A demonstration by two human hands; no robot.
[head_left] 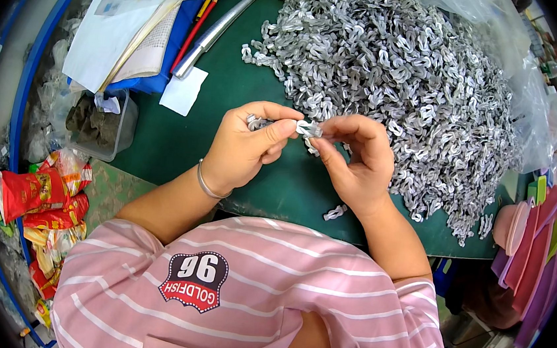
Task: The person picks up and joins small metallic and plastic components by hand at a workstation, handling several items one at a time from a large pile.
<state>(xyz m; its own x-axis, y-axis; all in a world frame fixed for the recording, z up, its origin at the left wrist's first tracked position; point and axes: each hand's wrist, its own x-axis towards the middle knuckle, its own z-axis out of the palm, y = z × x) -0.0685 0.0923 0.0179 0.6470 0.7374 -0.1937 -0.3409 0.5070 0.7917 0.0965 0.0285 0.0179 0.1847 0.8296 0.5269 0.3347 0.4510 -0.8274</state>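
Over the front part of the green table, my two hands pinch a small silvery looped metal piece (308,129) between them. Thumb and forefinger of my left hand (238,145) close on its left end. At its right end, the thumb and fingers of my right hand (361,156) are closed on it. More grey looped pieces (255,123) show beside my left forefinger; whether that hand holds them I cannot tell. One loose piece (335,212) lies below my right hand. Behind the hands rises a big heap of the same pieces (393,71).
Clear plastic sheeting (531,83) borders the heap. At the back left lie papers (116,27), a red pencil (194,37) and a long metal tool (221,30). A clear plastic tub (123,130) stands at the left edge. Red packets (41,196) hang left; coloured cloths (540,250) hang right.
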